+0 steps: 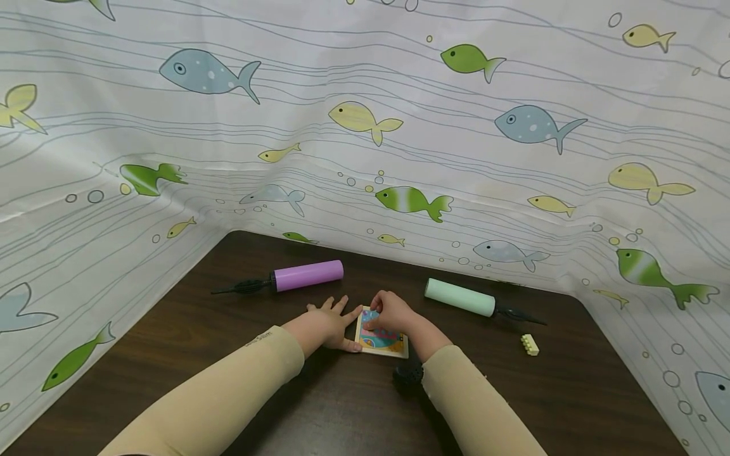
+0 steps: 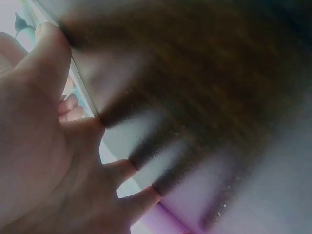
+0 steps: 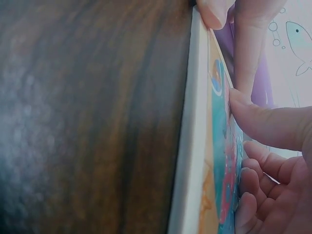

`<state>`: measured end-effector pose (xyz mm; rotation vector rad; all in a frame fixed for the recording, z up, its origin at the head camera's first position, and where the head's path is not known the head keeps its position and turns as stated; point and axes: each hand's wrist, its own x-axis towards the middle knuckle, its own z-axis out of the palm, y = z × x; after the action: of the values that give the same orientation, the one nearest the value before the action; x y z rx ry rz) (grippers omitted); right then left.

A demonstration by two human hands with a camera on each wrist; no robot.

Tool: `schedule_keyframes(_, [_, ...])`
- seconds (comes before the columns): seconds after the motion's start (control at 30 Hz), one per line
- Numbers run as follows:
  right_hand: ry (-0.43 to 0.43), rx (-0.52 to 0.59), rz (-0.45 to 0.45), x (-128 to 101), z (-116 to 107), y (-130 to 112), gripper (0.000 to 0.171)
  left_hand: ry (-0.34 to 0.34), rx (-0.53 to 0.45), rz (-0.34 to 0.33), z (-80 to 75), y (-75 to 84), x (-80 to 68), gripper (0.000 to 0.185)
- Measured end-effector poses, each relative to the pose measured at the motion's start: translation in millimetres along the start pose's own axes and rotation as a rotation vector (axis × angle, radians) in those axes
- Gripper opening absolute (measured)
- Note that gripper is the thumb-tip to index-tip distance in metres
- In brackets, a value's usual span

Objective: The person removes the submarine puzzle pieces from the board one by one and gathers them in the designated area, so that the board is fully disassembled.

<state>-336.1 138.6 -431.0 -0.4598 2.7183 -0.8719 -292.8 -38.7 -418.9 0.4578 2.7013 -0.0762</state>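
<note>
Our left hand (image 1: 327,323) lies flat on the dark surface (image 1: 228,354), fingers spread and straight, its grip wide, thumb and forefinger against the left edge of a small picture board (image 1: 383,342). Our right hand (image 1: 390,311) rests on top of that board with fingers curled and pressing down on its coloured face. A purple pump (image 1: 308,275) lies behind the left hand, a green pump (image 1: 459,297) behind the right. Small writing on the left sleeve (image 1: 259,340) is too tiny to read.

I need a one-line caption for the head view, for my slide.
Two hands work on a small picture puzzle board on a dark table, with a purple pump and a green pump nearby.
</note>
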Motion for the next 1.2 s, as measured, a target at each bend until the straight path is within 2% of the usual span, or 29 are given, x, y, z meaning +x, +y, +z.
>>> schedule_keyframes(0.47, [0.006, -0.024, -0.006, 1.2, 1.8, 0.8, 0.04, -0.001, 0.0, 0.0, -1.0, -0.3, -1.0, 0.092])
schedule_keyframes(0.7, [0.002, -0.009, 0.024, 2.1, 1.4, 1.3, 0.04, 0.007, -0.004, 0.007, -0.1, -0.4, -0.2, 0.092])
schedule_keyframes(1.2, [0.007, 0.005, 0.011, 3.4, 1.8, 3.0, 0.041, 0.01, -0.011, 0.005, -1.4, 0.2, -2.5, 0.092])
